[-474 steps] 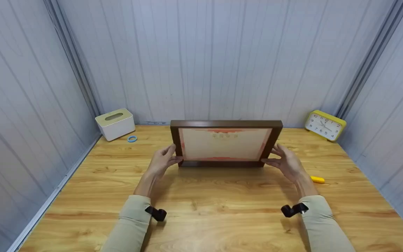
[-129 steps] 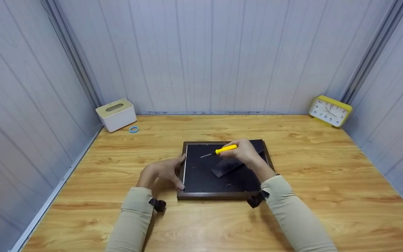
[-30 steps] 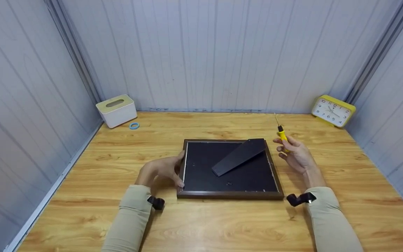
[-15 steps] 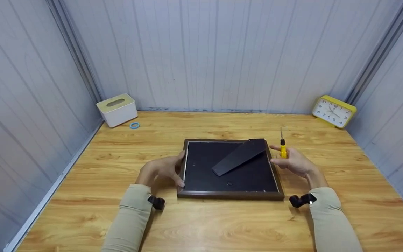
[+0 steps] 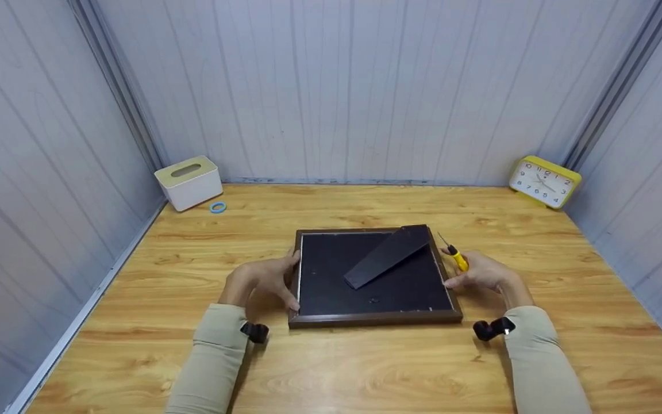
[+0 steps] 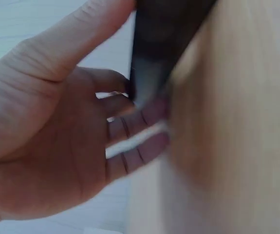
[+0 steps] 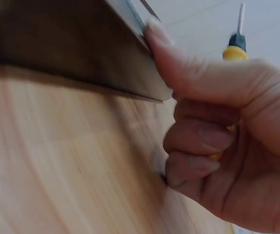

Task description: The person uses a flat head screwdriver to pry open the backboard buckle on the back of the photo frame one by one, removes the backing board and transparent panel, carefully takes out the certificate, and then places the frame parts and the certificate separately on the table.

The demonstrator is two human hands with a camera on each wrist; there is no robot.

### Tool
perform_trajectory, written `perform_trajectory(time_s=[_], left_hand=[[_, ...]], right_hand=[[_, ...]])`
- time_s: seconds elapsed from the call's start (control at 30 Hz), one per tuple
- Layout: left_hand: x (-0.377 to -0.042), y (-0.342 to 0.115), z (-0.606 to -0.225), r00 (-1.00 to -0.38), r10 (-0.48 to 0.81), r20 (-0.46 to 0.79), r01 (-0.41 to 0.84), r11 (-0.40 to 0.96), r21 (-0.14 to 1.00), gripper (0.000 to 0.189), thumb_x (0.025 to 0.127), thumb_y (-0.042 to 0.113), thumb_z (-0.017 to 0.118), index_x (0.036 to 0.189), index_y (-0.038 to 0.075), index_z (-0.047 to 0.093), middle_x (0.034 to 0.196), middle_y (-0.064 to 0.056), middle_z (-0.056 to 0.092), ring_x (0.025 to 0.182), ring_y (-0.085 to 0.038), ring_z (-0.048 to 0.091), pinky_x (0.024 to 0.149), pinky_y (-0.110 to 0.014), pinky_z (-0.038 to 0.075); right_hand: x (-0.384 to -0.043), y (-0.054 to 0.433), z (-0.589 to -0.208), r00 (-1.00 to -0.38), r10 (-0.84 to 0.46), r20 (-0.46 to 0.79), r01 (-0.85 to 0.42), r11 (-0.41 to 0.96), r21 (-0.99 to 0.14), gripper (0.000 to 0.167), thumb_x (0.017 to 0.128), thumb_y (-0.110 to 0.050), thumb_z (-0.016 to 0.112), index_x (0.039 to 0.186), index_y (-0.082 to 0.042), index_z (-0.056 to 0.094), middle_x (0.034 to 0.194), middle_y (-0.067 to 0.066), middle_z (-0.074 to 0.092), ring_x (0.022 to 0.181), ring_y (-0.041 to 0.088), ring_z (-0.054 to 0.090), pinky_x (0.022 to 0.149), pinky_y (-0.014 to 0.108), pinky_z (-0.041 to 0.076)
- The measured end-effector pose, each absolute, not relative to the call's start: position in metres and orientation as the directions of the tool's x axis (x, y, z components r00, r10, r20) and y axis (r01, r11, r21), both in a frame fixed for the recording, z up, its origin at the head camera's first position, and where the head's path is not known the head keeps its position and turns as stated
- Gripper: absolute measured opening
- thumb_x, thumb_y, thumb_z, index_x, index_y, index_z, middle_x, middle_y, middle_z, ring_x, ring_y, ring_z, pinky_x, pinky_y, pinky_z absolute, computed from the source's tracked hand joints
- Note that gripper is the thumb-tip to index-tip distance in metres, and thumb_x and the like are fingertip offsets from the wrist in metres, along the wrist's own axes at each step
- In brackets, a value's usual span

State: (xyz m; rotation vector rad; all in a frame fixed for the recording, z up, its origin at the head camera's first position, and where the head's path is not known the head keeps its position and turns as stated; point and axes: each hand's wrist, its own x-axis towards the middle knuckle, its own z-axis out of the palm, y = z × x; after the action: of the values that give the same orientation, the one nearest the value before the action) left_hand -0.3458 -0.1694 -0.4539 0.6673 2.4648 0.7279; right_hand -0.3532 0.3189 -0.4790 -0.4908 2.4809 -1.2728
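Head view: our left hand (image 5: 263, 278) grips the frame (image 5: 377, 318) at nine; our right hand (image 5: 485, 271), holding the screwdriver (image 5: 457, 260), should steady three o'clock.

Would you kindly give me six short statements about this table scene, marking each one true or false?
1. The right hand holds a screwdriver. True.
2. The left hand touches the frame. True.
3. The frame's front faces up. False: its black back does.
4. The screwdriver's handle is blue. False: it is yellow.
5. A blue ring lies near the tissue box. True.
6. The tissue box stands right of the frame. False: it is at the far left.
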Motion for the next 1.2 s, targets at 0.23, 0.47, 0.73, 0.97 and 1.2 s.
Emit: perform_trajectory(time_s=[0.23, 0.47, 0.73, 0.97, 1.2], left_hand=[[-0.34, -0.177, -0.426, -0.825, 0.524, -0.21, 0.404, 0.808, 0.428, 0.046, 0.085, 0.023, 0.082, 0.122, -0.003, 0.069, 0.105, -0.013, 0.072, 0.082, -0.02, 0.063, 0.08, -0.037, 0.054], [-0.352, -0.186, -0.451, -0.906, 0.401, -0.136, 0.239, 0.749, 0.618, 0.093, 0.087, 0.028, 0.08, 0.157, 0.0, 0.026, 0.161, -0.02, 0.026, 0.146, -0.036, 0.025, 0.118, -0.049, 0.023], [-0.349, -0.178, -0.452, -0.894, 0.414, -0.173, 0.249, 0.779, 0.576, 0.099, 0.072, 0.034, 0.091, 0.15, -0.003, 0.041, 0.138, -0.022, 0.051, 0.127, -0.032, 0.048, 0.111, -0.047, 0.036], [-0.35, -0.19, -0.435, -0.869, 0.48, -0.124, 0.369, 0.794, 0.483, 0.047, 0.091, 0.02, 0.076, 0.127, -0.008, 0.064, 0.109, -0.019, 0.072, 0.098, -0.029, 0.068, 0.086, -0.044, 0.055], [-0.356, -0.189, -0.443, -0.814, 0.569, -0.12, 0.401, 0.699, 0.591, 0.062, 0.088, -0.004, 0.073, 0.145, -0.003, 0.049, 0.096, -0.011, 0.073, 0.086, -0.021, 0.069, 0.079, -0.037, 0.057]], right_hand=[[-0.352, 0.305, -0.47, -0.975, -0.214, -0.06, -0.105, 0.68, -0.725, 0.051, 0.085, -0.026, 0.082, 0.117, 0.008, 0.06, 0.071, 0.002, 0.049, 0.062, 0.016, 0.046, 0.056, 0.028, 0.04], [-0.349, 0.318, -0.473, -0.869, -0.481, -0.113, -0.23, 0.597, -0.768, 0.053, 0.074, -0.016, 0.09, 0.11, 0.008, 0.061, 0.081, 0.007, 0.053, 0.065, 0.015, 0.042, 0.059, 0.026, 0.037], [-0.351, 0.309, -0.469, -0.934, -0.32, -0.158, -0.103, 0.666, -0.739, 0.072, 0.077, -0.016, 0.088, 0.137, 0.006, 0.054, 0.078, 0.006, 0.047, 0.069, 0.019, 0.043, 0.062, 0.028, 0.038], [-0.349, 0.293, -0.459, -0.997, -0.056, -0.057, -0.009, 0.79, -0.613, 0.043, 0.083, -0.037, 0.083, 0.091, -0.002, 0.059, 0.075, 0.005, 0.052, 0.066, 0.019, 0.047, 0.057, 0.03, 0.04], [-0.336, 0.281, -0.446, -0.954, -0.205, -0.219, -0.023, 0.778, -0.628, 0.054, 0.07, -0.043, 0.091, 0.084, -0.005, 0.055, 0.063, -0.003, 0.035, 0.054, 0.012, 0.032, 0.049, 0.026, 0.03]])
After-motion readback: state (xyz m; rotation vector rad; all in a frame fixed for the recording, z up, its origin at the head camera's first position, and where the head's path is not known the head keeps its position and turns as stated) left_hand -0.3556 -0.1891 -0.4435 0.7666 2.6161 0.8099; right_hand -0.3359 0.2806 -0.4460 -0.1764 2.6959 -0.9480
